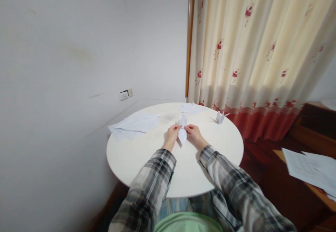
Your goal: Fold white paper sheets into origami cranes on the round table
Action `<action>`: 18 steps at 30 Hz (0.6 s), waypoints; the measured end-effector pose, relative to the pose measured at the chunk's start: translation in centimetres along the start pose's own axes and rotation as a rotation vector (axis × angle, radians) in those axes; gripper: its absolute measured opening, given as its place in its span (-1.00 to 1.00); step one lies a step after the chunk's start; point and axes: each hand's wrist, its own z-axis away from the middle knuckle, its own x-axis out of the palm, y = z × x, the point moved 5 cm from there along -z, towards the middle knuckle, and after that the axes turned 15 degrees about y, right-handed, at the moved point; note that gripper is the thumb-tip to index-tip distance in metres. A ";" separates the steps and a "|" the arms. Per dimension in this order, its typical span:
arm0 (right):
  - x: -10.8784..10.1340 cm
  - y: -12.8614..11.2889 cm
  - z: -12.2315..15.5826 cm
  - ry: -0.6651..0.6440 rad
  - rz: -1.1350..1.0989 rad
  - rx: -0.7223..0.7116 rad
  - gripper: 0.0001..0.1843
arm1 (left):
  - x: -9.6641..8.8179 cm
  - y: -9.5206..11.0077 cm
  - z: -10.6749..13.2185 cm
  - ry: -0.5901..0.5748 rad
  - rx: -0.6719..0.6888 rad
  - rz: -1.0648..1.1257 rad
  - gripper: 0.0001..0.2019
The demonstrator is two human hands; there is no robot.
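Observation:
A folded white paper piece (182, 130), long and pointed at both ends, is held over the round white table (147, 158). My left hand (172, 133) pinches its left side and my right hand (193, 132) pinches its right side. Both hands have their fingers closed on the paper. A finished folded paper figure (219, 117) stands on the table to the right, beyond my right hand. Both forearms wear plaid sleeves.
A loose stack of white paper sheets (135, 124) lies at the table's left. More folded paper (190, 108) lies at the far edge. A floral curtain (252, 57) hangs behind. A wooden surface with paper sheets (309, 167) is at the right. A wall socket (125, 94) sits low on the wall.

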 end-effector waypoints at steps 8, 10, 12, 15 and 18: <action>-0.1 0.6 -0.5 0.067 0.057 -0.062 -0.71 | 0.3 -0.1 -0.2 0.007 0.065 -0.023 -0.85; -0.1 0.5 -0.5 0.065 0.067 -0.063 -0.73 | 0.3 0.1 -0.1 0.004 0.054 0.018 -0.86; -0.1 0.5 -0.4 0.066 0.077 -0.062 -0.73 | 0.2 0.2 0.0 0.010 0.040 0.026 -0.77; -0.2 0.4 -0.4 0.110 0.068 -0.066 -0.71 | 0.0 0.2 0.1 0.031 0.022 0.000 -0.63; -0.3 0.3 -0.4 0.157 0.059 -0.087 -0.68 | 0.1 -0.1 0.1 0.022 -0.028 0.029 -0.64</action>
